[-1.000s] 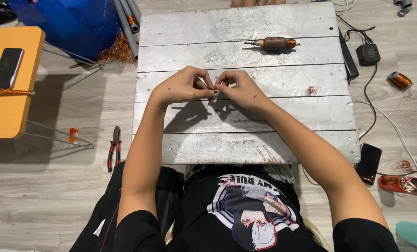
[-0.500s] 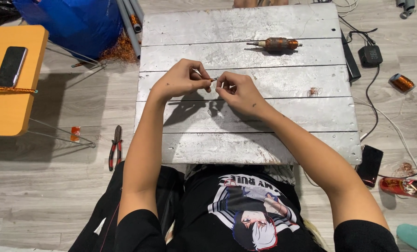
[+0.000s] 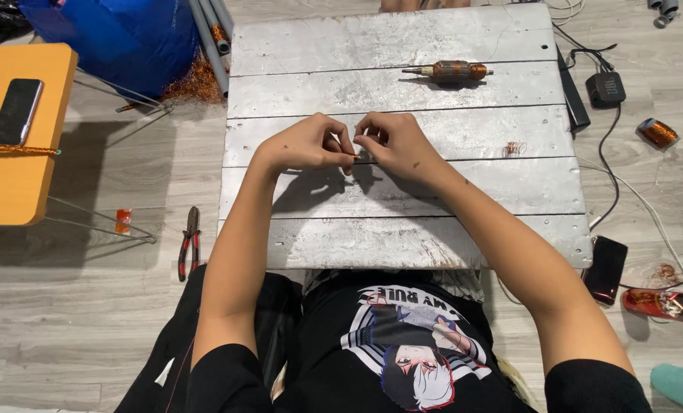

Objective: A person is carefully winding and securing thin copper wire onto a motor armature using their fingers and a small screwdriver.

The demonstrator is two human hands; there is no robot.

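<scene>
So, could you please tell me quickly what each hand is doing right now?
Left hand: fingers pinched shut on a small copper-coloured piece, too small to identify.
Right hand: fingers curled closed, meeting the left at the same piece.

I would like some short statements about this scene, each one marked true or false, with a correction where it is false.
1. Both hands meet over the middle of the grey plank table. True: the left hand and the right hand are close together, fingers pinching a small orange-tipped piece.
2. The motor armature lies between the hands. False: it lies apart, on a farther plank, untouched.
3. The red-handled pliers lie on the table. False: they lie on the floor, left of the table.
4. A dark phone lies on the orange side table. True.
5. The left hand holds a copper wire spool. False: the spool is on the floor at the right.
</scene>
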